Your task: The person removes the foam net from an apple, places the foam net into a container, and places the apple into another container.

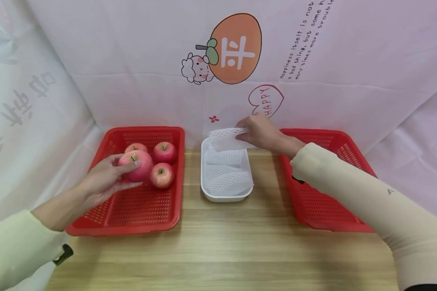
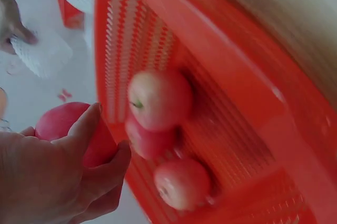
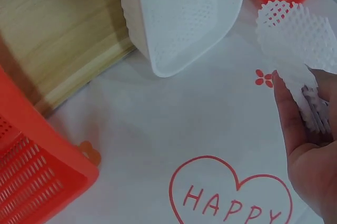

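My left hand (image 1: 101, 180) grips a red apple (image 1: 140, 167) above the left red basket, thumb across its near side. Beneath it in the basket lie several apples; one pale-red apple (image 1: 162, 175) sits nearest the basket's right wall. In the left wrist view, fingers wrap round the held apple (image 2: 66, 124). My right hand (image 1: 260, 130) pinches a white foam net sleeve (image 1: 225, 139) over the far end of a white tray (image 1: 202, 178). More foam nets (image 1: 227, 182) lie in that tray. The right wrist view shows the pinched net (image 3: 297, 37) hanging from thumb and fingers.
The left red basket (image 1: 181, 194) stands on a wooden table (image 1: 225, 242). A second red basket (image 1: 298, 206) stands at the right, partly hidden under my right forearm. White printed cloth (image 1: 149, 52) hangs behind and along both sides.
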Tool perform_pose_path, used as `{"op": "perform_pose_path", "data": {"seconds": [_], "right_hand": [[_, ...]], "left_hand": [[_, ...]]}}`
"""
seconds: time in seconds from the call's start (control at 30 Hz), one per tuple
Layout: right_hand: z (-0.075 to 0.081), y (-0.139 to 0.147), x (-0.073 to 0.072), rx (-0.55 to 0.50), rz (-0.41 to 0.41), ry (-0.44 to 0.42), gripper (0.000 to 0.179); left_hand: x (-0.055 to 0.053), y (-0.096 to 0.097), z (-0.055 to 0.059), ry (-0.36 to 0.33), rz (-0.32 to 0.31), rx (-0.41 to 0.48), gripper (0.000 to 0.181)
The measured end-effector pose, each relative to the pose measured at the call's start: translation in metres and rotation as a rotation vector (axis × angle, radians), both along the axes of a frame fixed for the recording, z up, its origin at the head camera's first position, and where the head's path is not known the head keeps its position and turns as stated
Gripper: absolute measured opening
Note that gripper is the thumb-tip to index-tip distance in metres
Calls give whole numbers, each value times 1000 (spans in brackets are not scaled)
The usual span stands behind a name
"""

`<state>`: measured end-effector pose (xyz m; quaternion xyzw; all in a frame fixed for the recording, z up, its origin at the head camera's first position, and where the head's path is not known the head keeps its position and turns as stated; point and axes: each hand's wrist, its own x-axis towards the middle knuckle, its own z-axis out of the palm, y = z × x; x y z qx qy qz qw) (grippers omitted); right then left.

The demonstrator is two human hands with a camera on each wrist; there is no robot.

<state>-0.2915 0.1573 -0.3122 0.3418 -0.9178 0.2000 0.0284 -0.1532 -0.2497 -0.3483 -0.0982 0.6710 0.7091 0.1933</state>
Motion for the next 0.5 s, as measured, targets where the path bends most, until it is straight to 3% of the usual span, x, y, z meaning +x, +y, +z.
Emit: {"op": "perform_pose_path", "data": {"seconds": [0.27,0.5], "right_hand": [[-19,-16,-14,14,-3,-45,34],[-36,-27,-20,70,-39,-120,37]], "left_hand": [[-23,-27,-14,-114,3,40,81],[-40,-28,-19,-237,21,-11,79]]}}
